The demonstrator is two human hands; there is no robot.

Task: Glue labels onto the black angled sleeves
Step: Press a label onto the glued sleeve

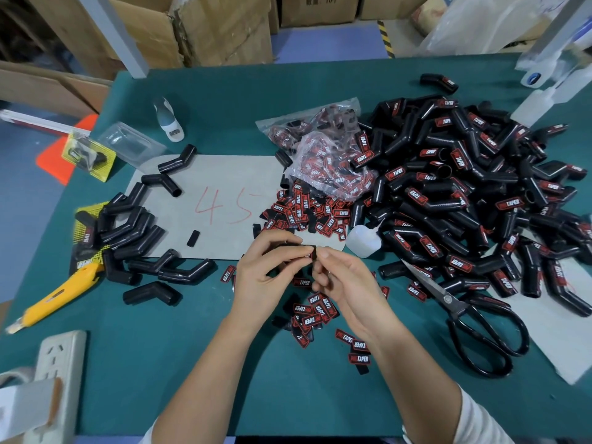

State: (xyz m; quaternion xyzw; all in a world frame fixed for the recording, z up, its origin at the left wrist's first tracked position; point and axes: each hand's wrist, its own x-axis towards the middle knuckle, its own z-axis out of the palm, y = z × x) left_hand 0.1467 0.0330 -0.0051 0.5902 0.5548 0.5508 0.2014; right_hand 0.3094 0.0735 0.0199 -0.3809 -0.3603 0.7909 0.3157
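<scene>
Both hands meeting: left hand (pixel 267 267) gripping a black sleeve (pixel 296 248), right hand (pixel 344 280) fingers pinching a label (pixel 314 252) onto it; pressing flat likely comes next.

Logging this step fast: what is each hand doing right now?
Left hand: grips a black sleeve.
Right hand: fingers pinch at the sleeve's end; whether a label is between them cannot be told.

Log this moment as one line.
step: labelling | left hand: holds black sleeve | right hand: pinches sleeve end | glue bottle: on table, untouched | labelled pile: right
</scene>
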